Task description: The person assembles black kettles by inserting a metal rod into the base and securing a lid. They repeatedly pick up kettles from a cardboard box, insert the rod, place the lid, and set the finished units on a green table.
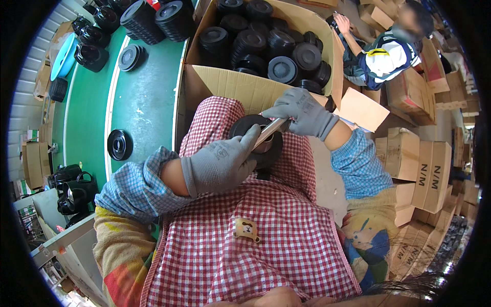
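Both my hands wear grey work gloves. A black round plastic disc with a raised ring at its middle rests on my lap. Across it slants a narrow, shiny silver bar; its exact kind I cannot make out. My left hand is closed at the bar's lower end, thumb along it, lying at the disc's left side. At the upper end, my right hand grips the bar with its fingers curled over. The gloves hide both ends of the bar and part of the disc.
Ahead stands an open cardboard box of black round parts. Left is a green worktable with a black disc, stacked lids and a blue basin. A person works beyond; cartons are piled right.
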Demonstrator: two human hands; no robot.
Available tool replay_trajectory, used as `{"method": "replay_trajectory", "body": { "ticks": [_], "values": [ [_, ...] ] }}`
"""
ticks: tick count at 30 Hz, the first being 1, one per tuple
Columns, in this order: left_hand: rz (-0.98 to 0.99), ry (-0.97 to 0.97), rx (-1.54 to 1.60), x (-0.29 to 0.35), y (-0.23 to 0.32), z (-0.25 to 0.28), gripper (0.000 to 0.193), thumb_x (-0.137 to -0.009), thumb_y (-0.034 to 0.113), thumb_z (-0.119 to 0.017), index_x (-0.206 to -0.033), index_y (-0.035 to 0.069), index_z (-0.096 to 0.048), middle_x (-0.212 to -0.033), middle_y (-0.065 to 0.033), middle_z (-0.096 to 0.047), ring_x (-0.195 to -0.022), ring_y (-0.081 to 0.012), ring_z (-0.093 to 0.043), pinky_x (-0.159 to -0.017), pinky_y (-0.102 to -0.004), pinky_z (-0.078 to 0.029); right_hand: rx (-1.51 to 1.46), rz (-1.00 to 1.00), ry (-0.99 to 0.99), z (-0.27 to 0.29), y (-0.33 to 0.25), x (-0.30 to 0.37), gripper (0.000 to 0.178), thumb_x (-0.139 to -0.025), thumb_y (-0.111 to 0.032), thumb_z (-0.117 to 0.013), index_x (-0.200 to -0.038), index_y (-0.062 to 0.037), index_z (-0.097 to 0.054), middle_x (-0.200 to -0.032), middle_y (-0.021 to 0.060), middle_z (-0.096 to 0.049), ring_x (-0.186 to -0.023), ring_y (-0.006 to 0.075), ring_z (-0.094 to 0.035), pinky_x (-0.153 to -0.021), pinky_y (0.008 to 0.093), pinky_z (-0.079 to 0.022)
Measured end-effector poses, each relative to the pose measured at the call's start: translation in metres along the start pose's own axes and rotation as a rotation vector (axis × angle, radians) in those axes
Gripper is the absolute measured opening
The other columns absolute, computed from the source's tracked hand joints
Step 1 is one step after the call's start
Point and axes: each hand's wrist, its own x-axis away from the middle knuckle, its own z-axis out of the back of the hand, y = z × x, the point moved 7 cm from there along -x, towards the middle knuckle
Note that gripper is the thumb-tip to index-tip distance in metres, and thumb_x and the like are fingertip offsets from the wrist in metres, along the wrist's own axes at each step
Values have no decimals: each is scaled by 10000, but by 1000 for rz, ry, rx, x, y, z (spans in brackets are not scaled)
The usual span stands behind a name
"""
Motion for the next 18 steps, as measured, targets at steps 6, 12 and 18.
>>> {"method": "replay_trajectory", "body": {
  "ticks": [6,12,18],
  "values": [
    [6,58,175,0,-5,-18,750,-979,151,-523,-1527,-149,-108,-1240,-385,-569,-1047,-452,-670,-904,-444,-550,124,110,-40,-9,4,-24,375,-780,-208,-735,-1145,-291,-708,-1028,-10,-679,-1009,240,-606,-945,414,-440],
    [21,185,167,-6,-24,-4,522,-1012,184,-555,-1475,-14,-416,-1084,-276,-690,-946,-404,-714,-846,-441,-573,192,-150,-366,-23,2,-23,399,-861,-331,-655,-1251,-246,-664,-1065,34,-712,-1034,259,-666,-932,434,-478],
    [-177,231,85,-5,-62,19,408,-1017,164,-558,-1391,1,-562,-930,-216,-716,-801,-267,-736,-732,-359,-588,-152,-284,-356,-6,-27,-2,557,-948,-554,-559,-1351,-175,-615,-985,152,-731,-940,318,-711,-849,459,-526]
  ]
}}
